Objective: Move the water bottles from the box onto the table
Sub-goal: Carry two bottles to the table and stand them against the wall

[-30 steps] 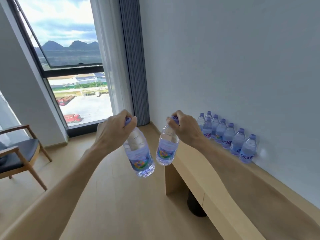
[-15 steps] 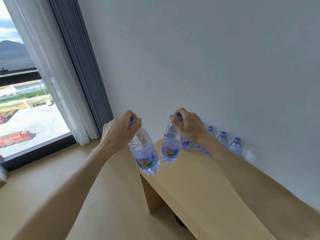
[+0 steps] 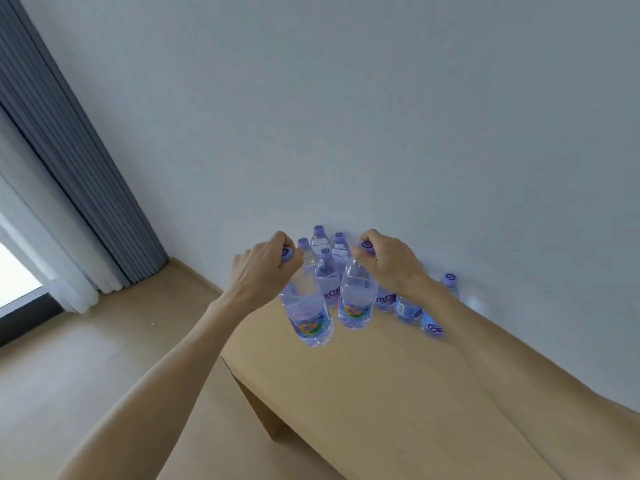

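Observation:
My left hand [image 3: 263, 276] grips a clear water bottle [image 3: 308, 313] by its purple cap, and the bottle hangs tilted above the left end of the wooden table [image 3: 381, 393]. A second bottle [image 3: 356, 299] hangs from my right hand [image 3: 391, 265], which also grips it at the cap. Both held bottles are in the air just in front of several water bottles [image 3: 327, 271] that stand in a row along the wall. More of that row [image 3: 433, 320] shows under my right forearm. The box is out of view.
A white wall [image 3: 381, 116] runs right behind the table. A grey curtain [image 3: 69, 168] and a white sheer curtain [image 3: 41, 244] hang at the left by a window. Wooden floor [image 3: 104, 358] lies left of the table's end.
The view has swung right and nearer to the table. Both hands have carried their bottles forward from over the floor to above the table's left end, close to the standing row.

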Motion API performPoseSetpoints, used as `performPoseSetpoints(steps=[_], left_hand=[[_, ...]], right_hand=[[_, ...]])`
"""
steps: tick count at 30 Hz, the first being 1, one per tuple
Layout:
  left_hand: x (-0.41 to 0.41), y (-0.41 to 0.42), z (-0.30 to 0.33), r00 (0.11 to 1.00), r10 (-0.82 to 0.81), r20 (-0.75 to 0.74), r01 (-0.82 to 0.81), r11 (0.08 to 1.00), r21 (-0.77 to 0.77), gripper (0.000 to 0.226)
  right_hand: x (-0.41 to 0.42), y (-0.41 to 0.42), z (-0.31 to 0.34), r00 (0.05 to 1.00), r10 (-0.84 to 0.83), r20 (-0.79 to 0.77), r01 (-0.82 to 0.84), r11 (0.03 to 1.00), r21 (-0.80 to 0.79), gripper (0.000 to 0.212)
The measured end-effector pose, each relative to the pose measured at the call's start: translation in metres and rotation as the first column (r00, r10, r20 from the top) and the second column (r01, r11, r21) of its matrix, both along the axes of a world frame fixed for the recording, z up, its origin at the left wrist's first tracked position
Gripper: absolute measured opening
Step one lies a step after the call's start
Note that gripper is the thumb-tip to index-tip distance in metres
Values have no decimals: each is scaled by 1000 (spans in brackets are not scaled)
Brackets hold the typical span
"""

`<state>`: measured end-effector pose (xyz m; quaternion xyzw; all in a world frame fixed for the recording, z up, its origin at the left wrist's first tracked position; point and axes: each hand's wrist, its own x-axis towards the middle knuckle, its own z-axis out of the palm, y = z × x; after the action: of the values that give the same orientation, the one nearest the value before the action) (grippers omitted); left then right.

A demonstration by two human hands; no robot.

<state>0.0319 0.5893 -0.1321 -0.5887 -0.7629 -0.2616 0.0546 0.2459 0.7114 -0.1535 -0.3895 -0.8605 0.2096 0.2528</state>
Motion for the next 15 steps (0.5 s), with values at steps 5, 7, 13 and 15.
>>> performPoseSetpoints(steps=[5,7,13,15], left_hand=[[-6,49,-27,990,-138,7,138,988,-65,24],[-10,69,-39,978,-206,-32,202,974,-100,24],[-24,129,-68,917,-389,-86,369,911,-182,22],[-27,147,-76,896,-436,-79,415,888,-199,22]], right_hand=[[9,23,-18,998,-61,24,62,997,-48,30],[10,31,-25,994,-79,73,84,995,-58,28],[2,52,-41,952,-167,258,191,979,-68,25],[0,58,-46,937,-189,295,225,970,-94,22]])
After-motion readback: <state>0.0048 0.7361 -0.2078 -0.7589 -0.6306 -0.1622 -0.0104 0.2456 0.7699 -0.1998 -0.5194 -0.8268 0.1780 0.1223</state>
